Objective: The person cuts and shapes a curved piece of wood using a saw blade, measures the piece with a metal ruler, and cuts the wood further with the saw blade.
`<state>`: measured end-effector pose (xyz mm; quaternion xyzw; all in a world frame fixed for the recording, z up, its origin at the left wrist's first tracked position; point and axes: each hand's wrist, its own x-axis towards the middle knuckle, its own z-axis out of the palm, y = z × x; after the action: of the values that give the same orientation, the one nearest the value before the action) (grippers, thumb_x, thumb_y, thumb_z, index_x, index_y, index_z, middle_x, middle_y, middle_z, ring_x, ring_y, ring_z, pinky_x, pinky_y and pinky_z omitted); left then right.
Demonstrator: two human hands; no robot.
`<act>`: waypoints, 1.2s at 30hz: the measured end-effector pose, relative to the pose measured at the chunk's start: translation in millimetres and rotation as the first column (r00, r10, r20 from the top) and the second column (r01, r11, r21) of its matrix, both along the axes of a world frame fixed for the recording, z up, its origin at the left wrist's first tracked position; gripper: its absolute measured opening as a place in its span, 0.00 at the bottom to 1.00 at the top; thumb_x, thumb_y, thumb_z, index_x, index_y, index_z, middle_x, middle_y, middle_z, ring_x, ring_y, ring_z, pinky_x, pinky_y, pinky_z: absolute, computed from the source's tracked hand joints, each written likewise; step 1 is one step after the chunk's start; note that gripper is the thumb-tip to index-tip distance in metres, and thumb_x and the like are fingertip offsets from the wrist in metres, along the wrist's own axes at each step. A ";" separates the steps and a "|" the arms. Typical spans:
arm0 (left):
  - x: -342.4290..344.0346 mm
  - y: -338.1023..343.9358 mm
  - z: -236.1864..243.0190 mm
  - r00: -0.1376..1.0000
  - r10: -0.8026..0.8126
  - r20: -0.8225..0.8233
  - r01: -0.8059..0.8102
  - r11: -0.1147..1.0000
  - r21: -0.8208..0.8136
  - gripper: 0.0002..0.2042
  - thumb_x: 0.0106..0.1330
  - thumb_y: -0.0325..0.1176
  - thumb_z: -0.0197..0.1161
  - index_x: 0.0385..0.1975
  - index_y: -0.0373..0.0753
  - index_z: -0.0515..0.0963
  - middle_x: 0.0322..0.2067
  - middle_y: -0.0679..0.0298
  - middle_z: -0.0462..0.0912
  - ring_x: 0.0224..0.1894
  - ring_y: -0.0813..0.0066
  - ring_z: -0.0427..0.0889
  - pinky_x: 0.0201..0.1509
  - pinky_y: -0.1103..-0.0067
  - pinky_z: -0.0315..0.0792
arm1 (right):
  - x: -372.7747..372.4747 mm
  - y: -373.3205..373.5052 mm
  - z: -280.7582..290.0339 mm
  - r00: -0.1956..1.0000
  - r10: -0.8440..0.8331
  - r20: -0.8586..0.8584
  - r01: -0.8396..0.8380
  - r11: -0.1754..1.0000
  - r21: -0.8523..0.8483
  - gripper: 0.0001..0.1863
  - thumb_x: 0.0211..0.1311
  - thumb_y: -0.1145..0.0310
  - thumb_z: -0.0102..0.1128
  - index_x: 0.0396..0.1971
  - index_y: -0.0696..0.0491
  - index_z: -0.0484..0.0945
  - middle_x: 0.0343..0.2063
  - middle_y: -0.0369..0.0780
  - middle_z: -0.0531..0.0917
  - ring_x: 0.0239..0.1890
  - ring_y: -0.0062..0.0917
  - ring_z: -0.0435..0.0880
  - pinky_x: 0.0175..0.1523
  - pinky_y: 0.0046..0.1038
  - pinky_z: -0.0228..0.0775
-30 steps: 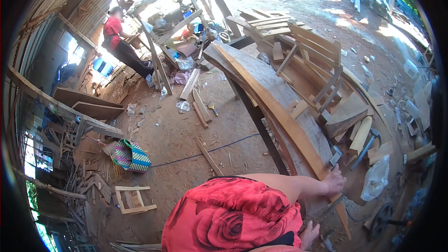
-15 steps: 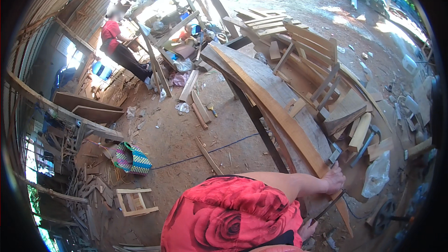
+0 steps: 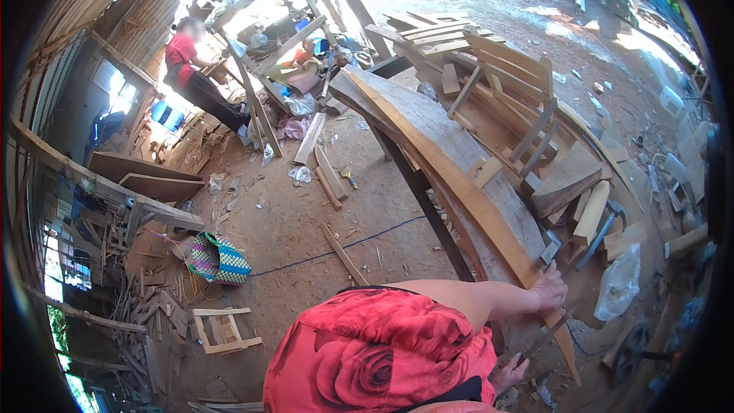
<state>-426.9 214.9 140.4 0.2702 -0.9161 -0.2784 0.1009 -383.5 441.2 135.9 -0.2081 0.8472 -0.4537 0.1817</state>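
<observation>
My left hand (image 3: 547, 291) grips the curved light-brown board (image 3: 466, 191), just below a small metal fitting (image 3: 549, 251) at its edge. The board lies along a weathered grey plank (image 3: 436, 126). Lower down, my right hand (image 3: 508, 375) is closed on a long, thin metal tool (image 3: 545, 336) that crosses the board's near end; its handle is mostly hidden in my fingers. Red floral fabric (image 3: 367, 352) fills the lower middle, partly hiding the arms. A hammer (image 3: 612, 218) rests among wood blocks to the right of my left hand.
A co-worker in red (image 3: 183, 61) stands at a cluttered rack at back left. Slatted wooden pieces (image 3: 512, 76) pile up right of the plank. A woven bag (image 3: 218, 258), small wooden frame (image 3: 225, 329), cord (image 3: 344, 247) and offcuts lie on the floor. A plastic bag (image 3: 618, 283) is at right.
My right hand has shifted slightly up and to the right with the metal tool. My left hand stays on the board. The co-worker has moved a little at the rack.
</observation>
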 end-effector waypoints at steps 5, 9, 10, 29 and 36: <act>2.3 -3.9 -2.4 1.000 0.022 0.021 -0.021 0.999 -0.033 0.12 0.59 0.37 0.49 0.27 0.38 0.79 0.28 0.57 0.80 0.45 0.60 0.73 0.67 0.54 0.38 | -19.6 -31.0 29.8 0.985 -0.081 0.153 0.086 0.996 -0.024 0.15 0.67 0.62 0.49 0.32 0.62 0.68 0.17 0.36 0.67 0.18 0.19 0.64 0.24 0.23 0.59; -0.2 -2.7 -1.3 1.000 0.025 0.001 -0.025 0.999 -0.026 0.12 0.58 0.38 0.50 0.25 0.39 0.80 0.29 0.58 0.80 0.44 0.60 0.73 0.67 0.54 0.39 | -41.6 -60.6 45.3 0.982 -0.127 0.141 0.151 0.973 -0.174 0.14 0.67 0.61 0.49 0.31 0.57 0.69 0.14 0.31 0.65 0.14 0.12 0.60 0.18 0.16 0.54; -1.2 -2.1 -0.6 1.000 0.026 0.001 -0.026 0.999 -0.031 0.13 0.58 0.38 0.51 0.24 0.39 0.80 0.29 0.58 0.80 0.44 0.61 0.73 0.67 0.54 0.40 | -47.1 -67.2 49.6 0.973 -0.153 0.170 0.187 0.960 -0.208 0.13 0.67 0.61 0.49 0.30 0.57 0.69 0.14 0.30 0.65 0.13 0.12 0.61 0.17 0.16 0.55; -2.7 1.2 -6.5 0.996 0.041 -0.078 -0.049 0.993 -0.103 0.11 0.58 0.38 0.52 0.21 0.41 0.77 0.25 0.61 0.76 0.40 0.64 0.72 0.65 0.56 0.45 | -109.2 -93.0 32.6 0.902 0.209 0.378 -0.111 0.958 -0.266 0.09 0.67 0.65 0.46 0.30 0.53 0.69 0.12 0.30 0.66 0.09 0.11 0.61 0.12 0.15 0.52; -4.0 1.1 -2.3 0.999 0.048 -0.010 -0.049 0.996 -0.075 0.12 0.57 0.40 0.53 0.20 0.41 0.79 0.26 0.62 0.77 0.41 0.64 0.72 0.66 0.54 0.43 | -122.3 -95.5 31.9 0.827 0.302 0.474 -0.192 0.944 -0.267 0.08 0.66 0.64 0.49 0.31 0.52 0.71 0.12 0.31 0.68 0.08 0.12 0.64 0.12 0.15 0.57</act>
<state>-430.9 216.0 138.1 0.2872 -0.9187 -0.2422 0.1217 -505.8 345.7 167.8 -0.2071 0.6824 -0.5509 0.4335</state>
